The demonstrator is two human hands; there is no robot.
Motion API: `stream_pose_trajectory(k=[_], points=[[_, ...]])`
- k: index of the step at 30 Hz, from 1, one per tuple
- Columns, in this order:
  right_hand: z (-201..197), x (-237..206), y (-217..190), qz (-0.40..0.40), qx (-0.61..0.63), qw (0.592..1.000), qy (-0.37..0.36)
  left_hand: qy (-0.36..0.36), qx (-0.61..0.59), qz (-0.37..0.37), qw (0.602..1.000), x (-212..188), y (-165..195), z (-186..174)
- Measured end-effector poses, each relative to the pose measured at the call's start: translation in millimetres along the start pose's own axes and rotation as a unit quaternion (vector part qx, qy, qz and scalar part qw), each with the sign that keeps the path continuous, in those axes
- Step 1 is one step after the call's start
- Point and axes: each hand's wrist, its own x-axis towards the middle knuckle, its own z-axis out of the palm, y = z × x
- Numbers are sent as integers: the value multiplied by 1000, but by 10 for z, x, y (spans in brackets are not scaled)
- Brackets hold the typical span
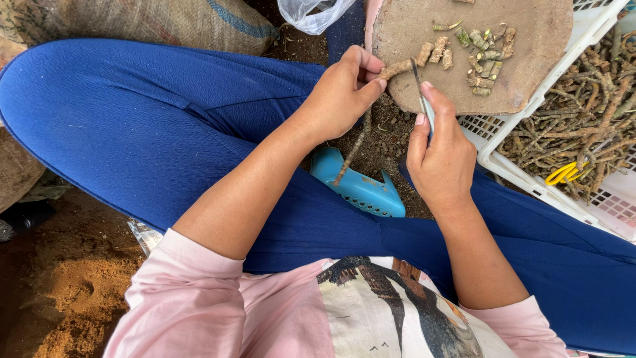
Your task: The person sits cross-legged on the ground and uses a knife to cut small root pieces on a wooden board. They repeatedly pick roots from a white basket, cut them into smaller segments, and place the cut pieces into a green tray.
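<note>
My left hand grips a long thin brown stem, holding its end on a round wooden chopping block; the rest of the stem hangs down below the hand toward the ground. My right hand holds a knife by its light handle, the blade standing on the stem just right of my left fingers. Several short cut stem pieces lie on the block beyond the blade.
A white plastic crate at the right holds a heap of brown stems and a yellow-handled tool. A blue sandal lies between my blue-trousered legs. Burlap sacks and a clear plastic bag sit behind, over bare soil.
</note>
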Motion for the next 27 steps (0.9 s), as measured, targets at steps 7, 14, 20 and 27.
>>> stream_pose_trajectory(k=[7, 14, 20, 27], points=[[38, -21, -33, -24, 2, 1000, -2, 9, 13, -8, 1000, 4, 21, -13], [71, 0, -61, -20, -22, 1000, 2, 11, 16, -5, 1000, 29, 21, -14], [125, -14, -95, -13, -86, 996, 0, 3, -21, -40, 999, 34, -8, 9], [208, 5, -72, -12, -126, 992, -3, -9, -50, -123, 991, -50, 25, 36]])
